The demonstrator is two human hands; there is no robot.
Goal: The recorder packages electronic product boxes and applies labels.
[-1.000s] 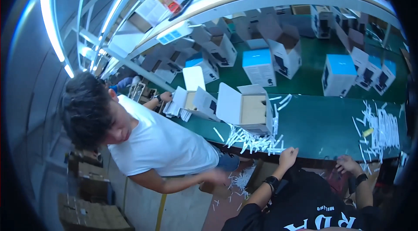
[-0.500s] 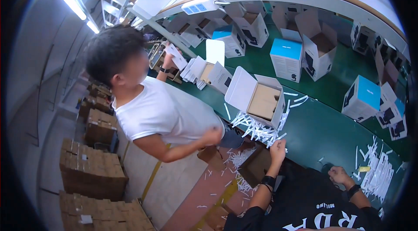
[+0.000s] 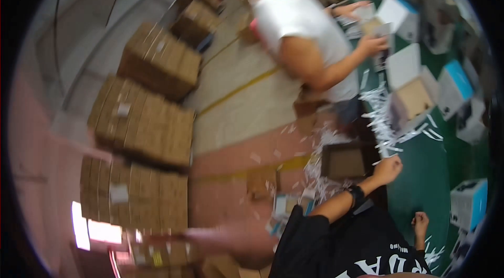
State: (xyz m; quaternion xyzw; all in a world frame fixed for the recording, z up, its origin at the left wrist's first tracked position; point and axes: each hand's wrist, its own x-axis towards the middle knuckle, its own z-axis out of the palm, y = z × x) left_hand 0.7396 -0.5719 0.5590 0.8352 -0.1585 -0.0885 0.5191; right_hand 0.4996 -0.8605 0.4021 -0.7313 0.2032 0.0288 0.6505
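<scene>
- So, white paperboard carton (image 3: 405, 71) (landmark) sits on the green worktop (image 3: 420, 175), lid flap flung back on its far side, tan insert (image 3: 416, 98) showing inside.
- Handling, my guess: carton itself light & fairly stiff, smooth skin a bit slippery; flaps prob. bend or crease if pulled. Best hold = both side walls, low down, not by the lid.
- Insert looks like plain cardbd, matte, flat-faced; prob. rigid but dentable at edges.
- Paper strips (image 3: 382, 115): thin, white, narrow, heaped along the carton's L side & near corner; likely v. light, limp, easy to scatter. Pinch a bunch, don't scoop singles.
- L hand (image 3: 389, 169): nearer the wearer than the carton, just beside the strips; fingers curled in tight. Can't tell if a strip's pinched.
- R hand (image 3: 420, 222): further toward the wearer from the carton, loosely curled; blurry, can't tell if it has anything.
- Brown corrugated box (image 3: 344, 161): below & L of the carton, open-topped, square, rough-looking.
- White-and-blue carton (image 3: 455, 86): R of the carton, boxy, crisp edges.
- Co-worker's hand (image 3: 374, 45): beyond the carton, at a second white carton (image 3: 385, 30).
</scene>
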